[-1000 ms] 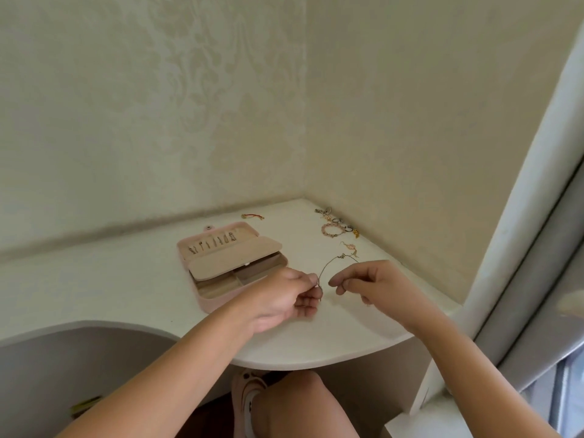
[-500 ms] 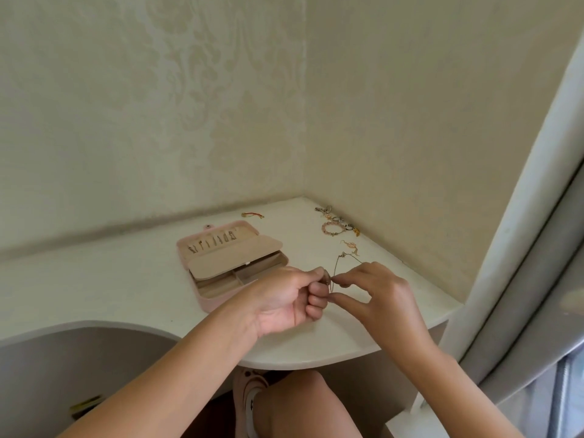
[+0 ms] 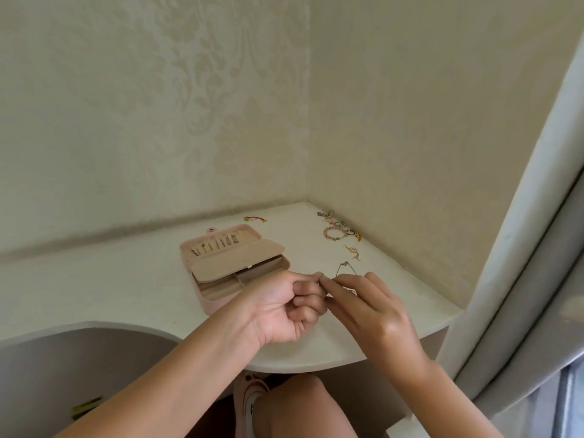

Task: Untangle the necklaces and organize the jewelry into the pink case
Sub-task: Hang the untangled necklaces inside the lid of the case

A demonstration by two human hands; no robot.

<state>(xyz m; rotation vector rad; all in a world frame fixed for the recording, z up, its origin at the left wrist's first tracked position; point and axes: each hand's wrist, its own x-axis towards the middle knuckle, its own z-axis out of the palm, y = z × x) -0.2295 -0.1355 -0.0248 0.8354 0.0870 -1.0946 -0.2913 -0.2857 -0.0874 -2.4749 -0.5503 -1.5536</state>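
Where the two hands meet above the front of the desk [image 3: 94, 289], we see them pinching a thin necklace [image 3: 343, 267] between them. The left hand [image 3: 284, 308] is curled, palm turned toward us, with its thumb and forefinger closed on the chain. The right hand [image 3: 376, 317] comes in from the other side and nips the same chain with thumb and forefinger, its other fingers loosely extended. The fingertips of the two hands touch. From that pinch the necklace rises away from us as a narrow loop, with a small knot or pendant at its far tip; we cannot tell which.

Just left of the hands, the pink case [image 3: 207, 303] lies open on the desk. Its lid [image 3: 218, 243] is folded back flat and carries a row of small pieces. A beige inner flap [image 3: 237, 259] is raised over the compartments [image 3: 221, 287] of the base, whose contents we cannot make out.

Further back, near the corner of the wall, more jewelry lies on the desk. A gold earring [image 3: 351, 250] sits just beyond the necklace loop. Behind it we see a pink beaded bracelet [image 3: 335, 233] and a cluster of rings and charms [image 3: 328, 214] along the wall. Well apart from these, behind the case, lies a small red and gold piece [image 3: 255, 219].

Below the desk edge we see a bare knee [image 3: 294, 406] and a pale shoe [image 3: 249, 393].
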